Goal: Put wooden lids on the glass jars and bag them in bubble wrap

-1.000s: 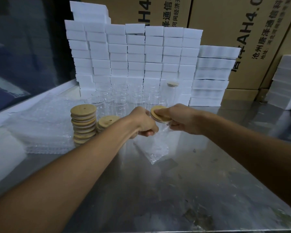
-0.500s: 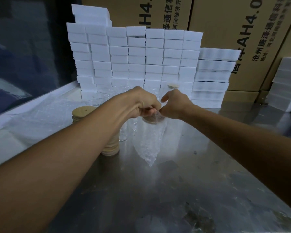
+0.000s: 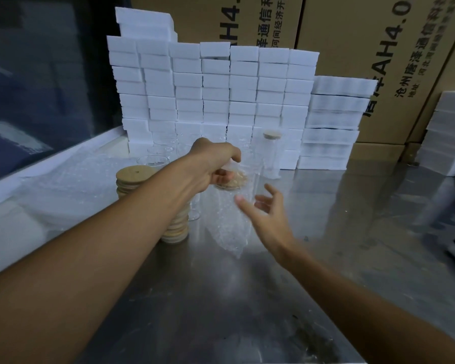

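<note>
Our left hand (image 3: 213, 164) grips the bubble-wrap bag (image 3: 227, 222) holding the lidded jar (image 3: 230, 179); at four o'clock, our right hand (image 3: 267, 208) hangs released, fingers spread.

right hand (image 3: 269, 216) let go of bagged jar (image 3: 230, 206), fingers now spread

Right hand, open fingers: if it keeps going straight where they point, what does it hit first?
Most likely the bubble-wrap bag holding the lidded jar, which the left hand grips at the top. The right hand points up and left at it, fingertips nearly touching. Depth is unclear from this single view.
</note>
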Demonstrator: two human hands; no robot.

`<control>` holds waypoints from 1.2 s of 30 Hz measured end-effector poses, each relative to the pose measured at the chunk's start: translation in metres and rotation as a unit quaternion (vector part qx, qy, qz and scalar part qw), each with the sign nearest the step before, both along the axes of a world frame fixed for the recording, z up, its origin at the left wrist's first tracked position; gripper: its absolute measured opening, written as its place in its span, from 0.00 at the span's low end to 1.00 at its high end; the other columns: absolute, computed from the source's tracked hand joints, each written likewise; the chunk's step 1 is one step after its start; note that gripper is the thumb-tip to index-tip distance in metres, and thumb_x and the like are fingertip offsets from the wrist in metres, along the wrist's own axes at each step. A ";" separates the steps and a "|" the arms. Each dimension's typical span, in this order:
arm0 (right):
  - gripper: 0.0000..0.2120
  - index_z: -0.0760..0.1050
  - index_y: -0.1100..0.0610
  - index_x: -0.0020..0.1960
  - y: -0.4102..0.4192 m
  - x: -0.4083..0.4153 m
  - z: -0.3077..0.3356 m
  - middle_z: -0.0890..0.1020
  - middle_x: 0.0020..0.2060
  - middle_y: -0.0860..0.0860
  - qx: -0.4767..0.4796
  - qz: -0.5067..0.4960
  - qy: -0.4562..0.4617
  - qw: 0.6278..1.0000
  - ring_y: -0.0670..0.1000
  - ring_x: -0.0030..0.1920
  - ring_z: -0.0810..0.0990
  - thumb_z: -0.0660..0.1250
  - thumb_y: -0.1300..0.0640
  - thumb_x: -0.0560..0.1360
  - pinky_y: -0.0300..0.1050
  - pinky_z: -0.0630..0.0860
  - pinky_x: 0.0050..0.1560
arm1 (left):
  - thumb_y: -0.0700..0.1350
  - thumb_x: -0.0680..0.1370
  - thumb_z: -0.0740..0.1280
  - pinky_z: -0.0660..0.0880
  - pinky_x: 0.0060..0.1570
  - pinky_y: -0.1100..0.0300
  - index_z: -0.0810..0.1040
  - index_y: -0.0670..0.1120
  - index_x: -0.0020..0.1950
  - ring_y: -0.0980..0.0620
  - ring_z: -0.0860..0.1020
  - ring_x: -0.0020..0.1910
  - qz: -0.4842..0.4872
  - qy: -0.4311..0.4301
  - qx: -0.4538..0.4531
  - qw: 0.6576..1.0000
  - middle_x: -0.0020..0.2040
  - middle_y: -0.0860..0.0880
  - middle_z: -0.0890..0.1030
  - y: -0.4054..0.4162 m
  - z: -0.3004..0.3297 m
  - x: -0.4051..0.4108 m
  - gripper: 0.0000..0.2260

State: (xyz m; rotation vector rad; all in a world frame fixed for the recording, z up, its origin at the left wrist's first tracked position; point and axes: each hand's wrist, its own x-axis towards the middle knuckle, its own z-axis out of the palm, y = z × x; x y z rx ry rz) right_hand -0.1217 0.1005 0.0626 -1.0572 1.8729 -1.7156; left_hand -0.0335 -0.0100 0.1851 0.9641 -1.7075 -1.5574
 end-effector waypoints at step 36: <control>0.27 0.71 0.48 0.58 0.032 -0.040 -0.052 0.84 0.50 0.46 -0.045 -0.048 0.030 0.997 0.42 0.49 0.85 0.81 0.54 0.65 0.37 0.81 0.44 | 0.67 0.58 0.77 0.77 0.51 0.58 0.73 0.52 0.60 0.56 0.78 0.53 -0.032 -0.015 -0.157 0.987 0.55 0.55 0.78 0.052 -0.104 -0.036 0.36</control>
